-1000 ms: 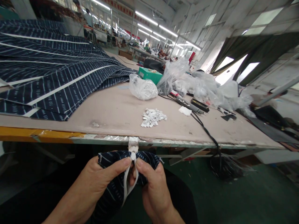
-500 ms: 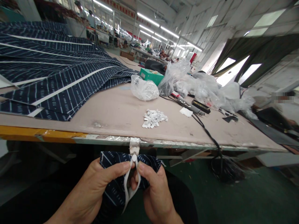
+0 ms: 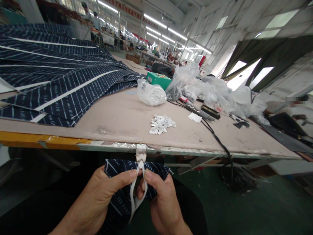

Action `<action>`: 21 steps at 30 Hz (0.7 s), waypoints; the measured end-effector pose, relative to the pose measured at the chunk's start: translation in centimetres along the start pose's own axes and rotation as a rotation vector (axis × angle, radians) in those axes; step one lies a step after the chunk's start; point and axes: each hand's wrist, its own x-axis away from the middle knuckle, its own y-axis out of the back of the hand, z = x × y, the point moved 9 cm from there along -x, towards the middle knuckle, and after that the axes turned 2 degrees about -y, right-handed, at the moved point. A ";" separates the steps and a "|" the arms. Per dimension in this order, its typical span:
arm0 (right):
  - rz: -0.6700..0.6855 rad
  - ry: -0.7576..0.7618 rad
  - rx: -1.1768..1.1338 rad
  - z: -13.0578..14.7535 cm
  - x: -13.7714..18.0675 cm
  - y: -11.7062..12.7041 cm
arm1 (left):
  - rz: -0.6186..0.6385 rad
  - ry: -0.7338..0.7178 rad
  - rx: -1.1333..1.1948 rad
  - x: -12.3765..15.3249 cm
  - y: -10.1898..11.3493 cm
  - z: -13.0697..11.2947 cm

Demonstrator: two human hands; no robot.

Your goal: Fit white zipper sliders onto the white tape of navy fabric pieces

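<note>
Now, both your hands sit low in the view, at 6 o'clock, just below the near edge of the table [image 3: 117,114]. Your left hand [image 3: 102,195] is clenched on a dark striped cloth [image 3: 119,204], with thumb and forefinger pinched at the top of a white band [image 3: 133,197]. Your right hand [image 3: 165,204] grips the same band from the 3 o'clock side, its thumb tip almost meeting the left thumb. The band hangs as a narrow loop between the two hands and lies over the cloth. Its top end runs up to a pale clip [image 3: 141,152] fixed on the table edge, at 12 o'clock from your fingertips. The cloth is bunched under both hands and touches both, with its upper hem just below the clip.

On the table, at 12 o'clock beyond the clip, lies a small heap of white tabs [image 3: 161,124]. At 2 o'clock from the heap a black cable [image 3: 217,140] crosses the board and drops over the edge. Farther back, a clear bag [image 3: 151,93] rests just beside a green box [image 3: 157,79], with more crumpled bags [image 3: 220,93] spread toward 3 o'clock. Stacks of striped fabric [image 3: 56,78] cover the table from 9 to 11 o'clock. Yellow tape [image 3: 36,141] runs along the edge at 9 o'clock from your hands.
</note>
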 end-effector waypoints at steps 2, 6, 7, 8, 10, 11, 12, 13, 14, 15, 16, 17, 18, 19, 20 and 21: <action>0.001 -0.001 0.011 0.0 0.0 0.0 | 0.008 -0.002 -0.009 -0.1 0.0 0.0; -0.002 0.002 0.017 0.2 0.1 -0.1 | 0.000 -0.022 -0.036 -0.3 0.1 -0.1; -0.002 0.004 0.014 0.2 0.1 -0.1 | 0.003 -0.027 -0.034 -0.3 0.0 -0.2; -0.003 0.005 0.011 0.2 0.2 -0.1 | 0.003 -0.028 -0.031 -0.4 0.0 -0.2; 0.002 0.008 0.006 0.3 0.2 -0.2 | -0.009 -0.027 -0.026 -0.4 0.0 -0.2; 0.006 0.011 0.004 0.3 0.2 -0.3 | -0.017 -0.025 -0.026 -0.4 0.1 -0.1; 0.010 0.015 0.005 0.4 0.2 -0.3 | -0.024 -0.024 -0.027 -0.3 0.1 -0.1; 0.017 0.021 0.008 0.6 0.2 -0.4 | -0.031 -0.025 -0.030 -0.3 0.2 -0.1; 0.025 0.027 0.011 0.7 0.1 -0.5 | -0.038 -0.028 -0.036 -0.3 0.3 -0.1; 0.031 0.032 0.013 0.7 0.0 -0.6 | -0.040 -0.031 -0.049 -0.3 0.3 -0.2; 0.033 0.036 0.013 0.8 -0.2 -0.7 | -0.040 -0.040 -0.063 -0.4 0.2 -0.4; 0.030 0.039 0.007 0.8 -0.4 -0.7 | -0.045 -0.052 -0.076 -0.5 0.2 -0.6; 0.021 0.041 -0.002 0.7 -0.6 -0.7 | -0.046 -0.067 -0.088 -0.7 0.1 -0.9; 0.008 0.046 -0.011 0.7 -0.9 -0.5 | -0.045 -0.077 -0.099 -0.9 0.0 -1.2; -0.001 0.052 -0.013 0.8 -1.1 -0.3 | -0.050 -0.079 -0.105 -1.0 0.0 -1.4; 0.002 0.060 -0.004 0.8 -1.2 -0.1 | -0.058 -0.071 -0.113 -1.1 0.1 -1.4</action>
